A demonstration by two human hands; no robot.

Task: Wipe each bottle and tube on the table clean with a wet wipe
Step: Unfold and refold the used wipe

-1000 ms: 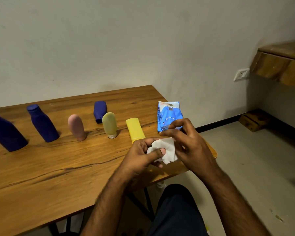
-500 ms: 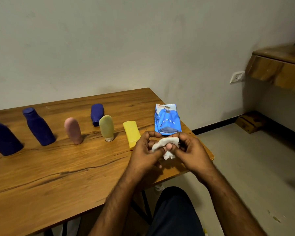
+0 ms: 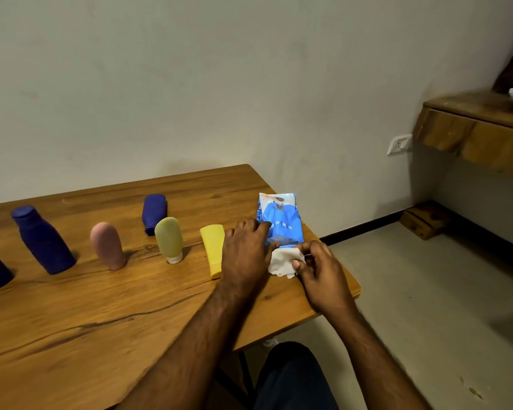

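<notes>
- Wooden table [image 3: 71,335]: we see bottles and tubes in a row along it.
- Left hand [image 3: 245,253]: fingers loosely spread over the wipe pack [image 3: 282,220], gripping nothing.
- Right hand [image 3: 323,276]: pinches the wet wipe [image 3: 283,261] beside the yellow tube [image 3: 212,247].

A second ago we held the white wipe [image 3: 285,263] bunched between both hands just off the desk's [image 3: 101,306] near edge; now our left hand [image 3: 245,251] has let it go and reached forward, its fingers spread flat and touching the blue wipe pack [image 3: 280,217], beside the yellow tube [image 3: 213,247]; the wipe has passed to our right hand [image 3: 320,273] alone, pinched at its fingertips over the desk.
</notes>
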